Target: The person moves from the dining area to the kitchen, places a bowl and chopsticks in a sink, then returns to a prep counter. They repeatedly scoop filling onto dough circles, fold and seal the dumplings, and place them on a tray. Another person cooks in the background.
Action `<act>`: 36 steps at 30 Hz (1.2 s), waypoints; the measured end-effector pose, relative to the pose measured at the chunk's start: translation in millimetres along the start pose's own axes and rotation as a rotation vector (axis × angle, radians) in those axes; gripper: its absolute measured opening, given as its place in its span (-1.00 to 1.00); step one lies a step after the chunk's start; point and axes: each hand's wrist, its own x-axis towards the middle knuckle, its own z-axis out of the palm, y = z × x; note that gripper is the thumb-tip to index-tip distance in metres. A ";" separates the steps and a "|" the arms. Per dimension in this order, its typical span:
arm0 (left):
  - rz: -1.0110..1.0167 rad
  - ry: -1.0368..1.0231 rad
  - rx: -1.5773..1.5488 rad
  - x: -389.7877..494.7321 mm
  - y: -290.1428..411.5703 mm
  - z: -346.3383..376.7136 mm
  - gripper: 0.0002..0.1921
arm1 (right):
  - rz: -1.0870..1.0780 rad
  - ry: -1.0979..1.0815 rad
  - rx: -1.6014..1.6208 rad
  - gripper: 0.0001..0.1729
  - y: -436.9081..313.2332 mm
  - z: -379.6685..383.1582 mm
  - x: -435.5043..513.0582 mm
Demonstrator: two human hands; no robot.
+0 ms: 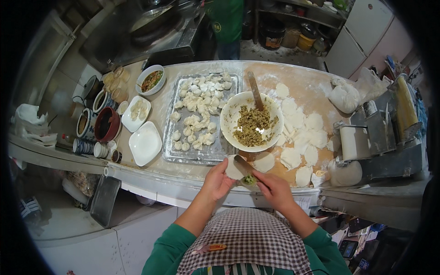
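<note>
My left hand [216,179] holds a round, flat dough wrapper [234,167] at the counter's front edge. In my right hand [273,188] is a flat wooden spatula [244,165], its tip lying over that wrapper. A small patch of chopped green food [249,179] shows below the spatula; what it rests on is unclear. Just beyond my hands stands a white bowl [227,129] of brown-green minced filling [254,125], with a wooden stick [255,90] standing in it. Left of the bowl, a metal tray [225,154] carries many formed dumplings [196,99].
Loose dough wrappers [302,137] cover the floury board to the right, before a dough-rolling machine [357,141]. White plates [146,143], a bowl of chopped seasoning [151,80] and a dark red pot [107,124] stand left. A person in a green apron [225,24] stands across the counter.
</note>
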 end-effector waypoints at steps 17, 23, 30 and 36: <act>0.174 0.274 0.208 61.8 16.3 -13.3 -0.58 | 0.160 -0.099 -0.525 -0.57 17.1 -18.0 121.3; 0.141 0.075 0.028 67.0 24.5 21.1 -0.54 | 0.123 -0.261 -0.367 -0.62 27.1 -16.6 135.7; 0.141 -0.097 -0.114 62.8 32.4 43.8 -0.41 | 0.125 -0.157 -0.211 -0.56 -8.7 4.0 67.0; 0.153 -0.010 -0.046 57.4 26.0 41.8 -0.38 | 0.203 0.011 -0.260 -0.53 7.2 -13.0 68.6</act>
